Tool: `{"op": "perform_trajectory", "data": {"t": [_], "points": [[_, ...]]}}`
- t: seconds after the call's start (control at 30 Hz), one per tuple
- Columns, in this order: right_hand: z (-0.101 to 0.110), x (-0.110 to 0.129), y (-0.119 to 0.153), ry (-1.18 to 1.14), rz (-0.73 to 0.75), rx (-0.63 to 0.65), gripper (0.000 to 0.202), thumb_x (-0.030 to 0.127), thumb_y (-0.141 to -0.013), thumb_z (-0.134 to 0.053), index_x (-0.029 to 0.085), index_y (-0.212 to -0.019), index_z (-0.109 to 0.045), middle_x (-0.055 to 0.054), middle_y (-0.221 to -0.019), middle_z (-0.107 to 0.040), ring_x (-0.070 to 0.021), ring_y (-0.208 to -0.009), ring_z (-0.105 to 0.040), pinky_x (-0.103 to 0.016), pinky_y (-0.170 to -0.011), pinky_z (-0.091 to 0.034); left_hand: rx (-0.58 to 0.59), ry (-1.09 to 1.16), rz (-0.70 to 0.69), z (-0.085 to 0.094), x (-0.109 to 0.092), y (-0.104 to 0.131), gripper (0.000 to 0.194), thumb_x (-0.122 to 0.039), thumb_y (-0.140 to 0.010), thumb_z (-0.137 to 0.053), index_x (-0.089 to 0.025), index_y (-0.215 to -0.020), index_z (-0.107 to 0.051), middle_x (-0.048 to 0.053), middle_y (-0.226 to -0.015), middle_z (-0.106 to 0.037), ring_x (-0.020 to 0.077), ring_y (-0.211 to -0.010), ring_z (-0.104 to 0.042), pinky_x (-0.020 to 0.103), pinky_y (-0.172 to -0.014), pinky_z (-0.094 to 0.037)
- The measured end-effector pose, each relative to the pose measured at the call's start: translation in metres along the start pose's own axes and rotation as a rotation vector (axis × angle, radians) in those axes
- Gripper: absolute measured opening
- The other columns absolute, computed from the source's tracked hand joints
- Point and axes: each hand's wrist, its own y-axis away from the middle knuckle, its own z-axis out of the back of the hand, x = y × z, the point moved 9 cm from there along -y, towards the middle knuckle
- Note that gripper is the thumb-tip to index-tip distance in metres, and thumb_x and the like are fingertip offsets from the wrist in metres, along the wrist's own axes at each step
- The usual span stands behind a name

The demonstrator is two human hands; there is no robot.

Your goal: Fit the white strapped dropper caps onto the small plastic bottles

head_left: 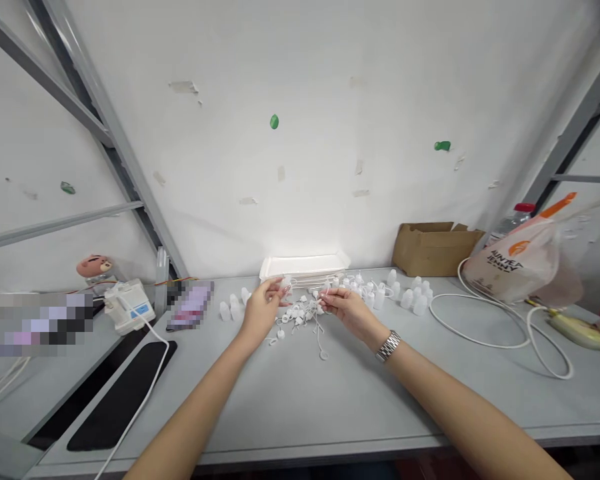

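On the left side of the bench [360, 393], I see a bear-headed toy [95, 265], a black pad [123, 403] and a white box-like device [129, 307] whose cable trails across the pad. A pixelated thing [190, 305] lies next, then a few small bottles [234, 308] stand just beside my left hand [264, 305]. That hand's thumb and fingers curl near a small clear piece [287, 281]; from here I cannot tell whether they grip it. Beyond, a white tray [305, 265] sits against the wall. The white parts [296, 312] lie in a loose pile between my two hands, with strings and rings among them. My right hand [349, 311], a watch [389, 345] on its wrist, has thumb and forefinger pinched together on a string [319, 327] that hangs down to a ring [323, 356]. Right of it stand more bottles [420, 304], a cardboard box [433, 250] behind them, a looped white cord [480, 295], and a printed bag [517, 263] with a red-capped bottle [524, 208] behind it.
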Motion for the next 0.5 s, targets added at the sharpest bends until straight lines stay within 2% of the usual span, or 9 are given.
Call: {"op": "perform_trajectory", "data": {"t": [0.07, 0.17, 0.33, 0.4, 0.5], "points": [[0.001, 0.005, 0.001, -0.018, 0.048, -0.020, 0.020, 0.024, -0.054, -0.077, 0.016, -0.066, -0.063, -0.001, -0.070, -0.066, -0.0124, -0.067, -0.061, -0.030, -0.075, -0.046, 0.022, 0.288, 0.068, -0.017, 0.015, 0.001, 0.038, -0.035, -0.074, -0.057, -0.011, -0.104, -0.056, 0.007, -0.092, -0.060, 0.0175, -0.075, -0.063, 0.037, -0.073, -0.052], [0.000, 0.013, 0.003, -0.026, 0.115, -0.056, 0.019, 0.024, -0.054, -0.077, 0.017, -0.063, -0.062, -0.001, -0.070, -0.066, -0.0136, -0.070, -0.062, -0.032, -0.080, -0.046, 0.120, 0.437, 0.126, -0.039, 0.030, 0.010, 0.043, -0.042, -0.065, -0.066, -0.010, -0.093, -0.059, 0.006, -0.090, -0.063, 0.0195, -0.080, -0.062, 0.040, -0.078, -0.051], [-0.002, 0.016, 0.008, 0.014, 0.148, -0.114, 0.018, 0.025, -0.055, -0.077, 0.017, -0.063, -0.062, -0.002, -0.070, -0.068, -0.0151, -0.072, -0.063, -0.035, -0.082, -0.045, 0.184, 0.426, 0.113, -0.048, 0.031, 0.026, 0.043, -0.042, -0.061, -0.069, -0.011, -0.089, -0.058, 0.007, -0.088, -0.063, 0.0200, -0.084, -0.060, 0.038, -0.074, -0.053], [-0.005, 0.012, 0.010, -0.006, 0.140, -0.102, 0.018, 0.026, -0.056, -0.076, 0.017, -0.063, -0.062, -0.002, -0.072, -0.068, -0.0152, -0.073, -0.063, -0.035, -0.084, -0.044, 0.214, 0.414, 0.110, -0.052, 0.031, 0.030, 0.042, -0.039, -0.061, -0.070, -0.011, -0.090, -0.058, 0.006, -0.084, -0.062, 0.0201, -0.083, -0.060, 0.038, -0.072, -0.054], [-0.011, 0.006, 0.010, -0.030, 0.131, -0.059, 0.018, 0.026, -0.056, -0.076, 0.017, -0.062, -0.061, -0.002, -0.072, -0.068, -0.0150, -0.073, -0.063, -0.034, -0.083, -0.045, 0.197, 0.388, 0.116, -0.054, 0.034, 0.031, 0.043, -0.034, -0.062, -0.069, -0.012, -0.097, -0.057, 0.004, -0.080, -0.059, 0.0189, -0.082, -0.059, 0.037, -0.070, -0.055]]}}
